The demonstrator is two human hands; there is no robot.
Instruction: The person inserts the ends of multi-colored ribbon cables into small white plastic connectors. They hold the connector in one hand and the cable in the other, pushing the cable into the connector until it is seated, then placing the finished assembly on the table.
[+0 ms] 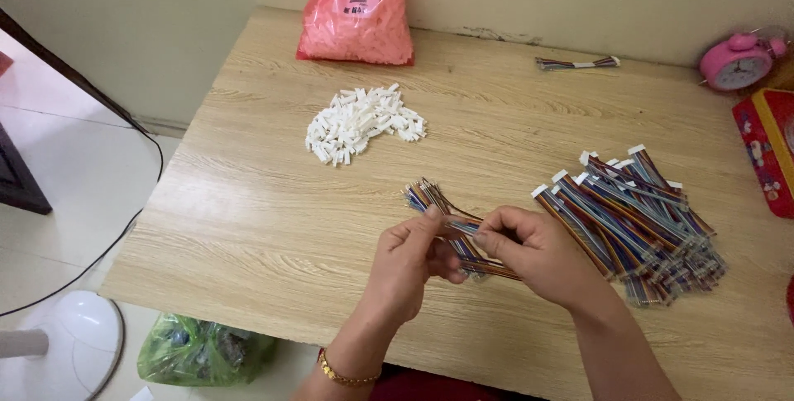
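My left hand (409, 260) and my right hand (533, 252) meet over the wooden table (273, 202), both pinching a small bundle of multicoloured ribbon wires (434, 200) whose bare ends fan out toward the upper left. To the right of my right hand lies a larger heap of finished ribbon cables (637, 219) with white plugs on their far ends. A pile of loose white plastic connectors (360, 122) sits farther back, left of centre.
A red plastic bag of white connectors (357, 12) leans on the wall at the back. One cable bundle (577, 63) lies at the back right, near a pink alarm clock (738, 60) and a red box (769, 149). A green bag (198, 351) and a white fan base (78, 335) are on the floor.
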